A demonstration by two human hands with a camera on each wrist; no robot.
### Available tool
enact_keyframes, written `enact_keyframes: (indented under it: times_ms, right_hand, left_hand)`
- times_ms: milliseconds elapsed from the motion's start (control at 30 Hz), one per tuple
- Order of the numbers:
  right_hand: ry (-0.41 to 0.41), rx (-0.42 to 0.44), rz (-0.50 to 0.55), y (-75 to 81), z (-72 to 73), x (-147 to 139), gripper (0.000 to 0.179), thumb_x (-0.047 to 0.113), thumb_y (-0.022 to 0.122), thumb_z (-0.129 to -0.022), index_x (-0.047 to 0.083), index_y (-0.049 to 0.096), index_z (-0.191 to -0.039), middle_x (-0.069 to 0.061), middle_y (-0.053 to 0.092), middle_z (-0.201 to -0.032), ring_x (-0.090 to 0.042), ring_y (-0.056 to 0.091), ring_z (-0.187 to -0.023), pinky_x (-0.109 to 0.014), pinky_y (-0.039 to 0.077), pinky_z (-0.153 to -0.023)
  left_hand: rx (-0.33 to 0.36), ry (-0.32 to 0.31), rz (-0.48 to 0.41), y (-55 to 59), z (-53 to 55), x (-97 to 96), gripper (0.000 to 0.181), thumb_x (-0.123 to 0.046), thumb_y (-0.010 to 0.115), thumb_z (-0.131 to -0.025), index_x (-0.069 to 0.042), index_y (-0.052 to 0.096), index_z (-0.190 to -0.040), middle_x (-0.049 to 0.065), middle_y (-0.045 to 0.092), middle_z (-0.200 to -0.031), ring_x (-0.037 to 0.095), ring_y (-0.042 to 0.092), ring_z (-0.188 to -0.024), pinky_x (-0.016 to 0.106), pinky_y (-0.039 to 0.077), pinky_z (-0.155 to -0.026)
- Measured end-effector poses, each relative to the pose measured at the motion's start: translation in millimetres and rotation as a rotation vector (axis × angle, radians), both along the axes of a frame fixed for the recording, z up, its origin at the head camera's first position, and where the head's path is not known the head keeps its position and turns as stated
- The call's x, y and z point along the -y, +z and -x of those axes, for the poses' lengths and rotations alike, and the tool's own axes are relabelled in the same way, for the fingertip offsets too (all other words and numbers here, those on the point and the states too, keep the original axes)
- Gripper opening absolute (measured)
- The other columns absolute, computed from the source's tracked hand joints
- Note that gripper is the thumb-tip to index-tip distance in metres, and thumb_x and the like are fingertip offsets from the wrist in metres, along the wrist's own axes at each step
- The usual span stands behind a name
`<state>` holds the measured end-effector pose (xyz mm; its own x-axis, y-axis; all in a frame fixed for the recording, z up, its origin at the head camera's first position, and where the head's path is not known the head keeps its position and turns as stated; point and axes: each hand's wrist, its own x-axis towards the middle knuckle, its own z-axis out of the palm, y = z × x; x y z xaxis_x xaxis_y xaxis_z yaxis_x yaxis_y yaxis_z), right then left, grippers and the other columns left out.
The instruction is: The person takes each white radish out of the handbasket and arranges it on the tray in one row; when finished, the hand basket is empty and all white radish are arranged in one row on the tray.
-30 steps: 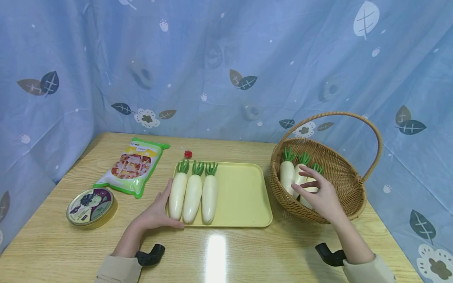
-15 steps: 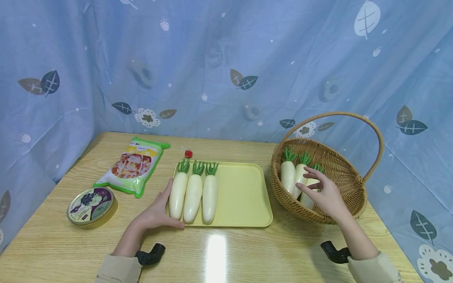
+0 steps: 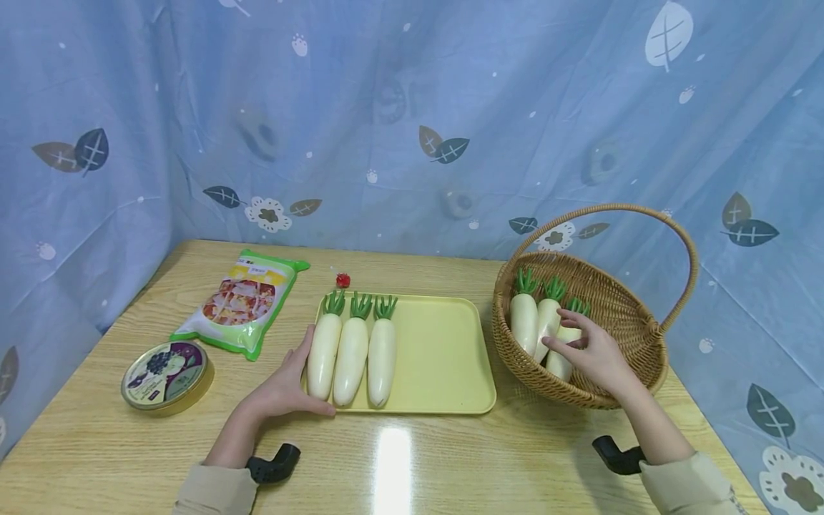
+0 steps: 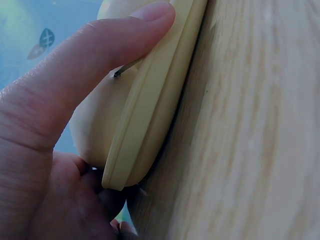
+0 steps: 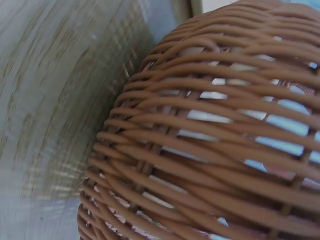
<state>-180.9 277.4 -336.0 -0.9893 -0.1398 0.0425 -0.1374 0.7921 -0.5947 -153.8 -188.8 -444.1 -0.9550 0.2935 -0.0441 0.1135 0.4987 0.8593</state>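
Three white radishes with green tops lie side by side at the left of a yellow tray. My left hand holds the tray's near left corner, its thumb on the front rim in the left wrist view and its fingers beside the leftmost radish. In a tilted wicker basket, several white radishes lean together. Over the rightmost basket radish is my right hand, thumb and fingers curved but spread apart. The basket wall hides most of that hand in the right wrist view.
A round tin and a green-edged food packet lie left of the tray. Behind the tray sits a small red object. The basket's tall handle arches over its opening. A blue curtain hangs behind the table.
My right hand has shifted a little to the right inside the basket, from over the middle radish to the rightmost one. The left hand, tray and its radishes stay put.
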Motion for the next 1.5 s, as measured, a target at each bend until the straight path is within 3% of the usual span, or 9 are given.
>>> enact_keyframes:
  times_ms: [233,700,967,1100,1200,1300,1500]
  right_hand:
    - [0.011,0.036,-0.029,-4.0,6.6,-5,0.075,0.04,0.064,-0.083,-0.001,0.034,-0.138,-0.031,0.04,-0.128,-0.033,0.06,-0.086,-0.041,0.05,-0.062]
    - [0.037,0.108,-0.087,-5.7,14.8,-20,0.084,0.035,0.068,-0.082,-0.01,0.025,-0.138,-0.043,0.031,-0.127,-0.048,0.052,-0.099,-0.048,0.05,-0.071]
    - [0.056,0.124,-0.112,-8.5,19.4,-22,0.086,0.033,0.07,-0.079,-0.013,0.026,-0.136,-0.044,0.034,-0.124,-0.023,0.056,-0.073,-0.035,0.045,-0.06]
    - [0.062,0.131,-0.135,-10.1,22.0,-25,0.088,0.035,0.07,-0.079,-0.014,0.024,-0.136,-0.044,0.034,-0.124,-0.039,0.057,-0.087,-0.047,0.048,-0.069]
    - [0.069,0.153,-0.145,-9.8,23.4,-27,0.091,0.037,0.07,-0.079,-0.014,0.022,-0.137,-0.044,0.034,-0.124,-0.051,0.047,-0.101,-0.053,0.046,-0.073]
    - [0.071,0.197,-0.121,-9.5,24.7,-29,0.093,0.037,0.07,-0.079,-0.014,0.018,-0.138,-0.044,0.031,-0.125,-0.05,0.049,-0.099,-0.049,0.048,-0.069]
    - [0.074,0.325,0.011,-10.4,28.3,-36,0.098,0.031,0.068,-0.082,-0.012,0.002,-0.141,-0.047,0.021,-0.128,-0.035,0.058,-0.083,-0.04,0.052,-0.06]
  left_hand:
    - [-0.009,-0.007,-0.006,0.2,-1.6,0.5,0.14,-0.032,0.088,-0.052,-0.007,-0.014,-0.145,0.018,-0.007,-0.151,0.048,-0.013,-0.131,0.063,-0.006,-0.102]
    - [-0.012,-0.007,0.012,0.2,-1.8,-0.2,0.14,-0.035,0.088,-0.052,-0.006,-0.013,-0.145,0.019,-0.006,-0.151,0.048,-0.012,-0.131,0.063,-0.004,-0.102]
    - [-0.008,-0.003,0.012,0.8,-2.1,0.1,0.14,-0.035,0.088,-0.052,-0.006,-0.013,-0.145,0.019,-0.006,-0.151,0.049,-0.012,-0.13,0.063,-0.004,-0.102]
    - [-0.004,-0.004,0.01,1.6,-2.2,-0.4,0.139,-0.034,0.087,-0.053,-0.006,-0.014,-0.145,0.019,-0.006,-0.151,0.048,-0.013,-0.131,0.063,-0.004,-0.102]
    - [-0.01,-0.008,0.008,1.7,-1.7,-0.8,0.139,-0.034,0.087,-0.053,-0.005,-0.014,-0.144,0.019,-0.007,-0.151,0.047,-0.012,-0.132,0.061,-0.005,-0.103]
    - [-0.014,-0.01,0.003,1.7,-1.4,-1.1,0.139,-0.033,0.087,-0.053,-0.005,-0.014,-0.144,0.019,-0.007,-0.151,0.046,-0.012,-0.132,0.061,-0.006,-0.103]
    - [-0.014,-0.008,-0.003,2.0,-1.1,-0.9,0.139,-0.033,0.088,-0.053,-0.006,-0.013,-0.145,0.018,-0.007,-0.151,0.046,-0.013,-0.132,0.061,-0.006,-0.103]
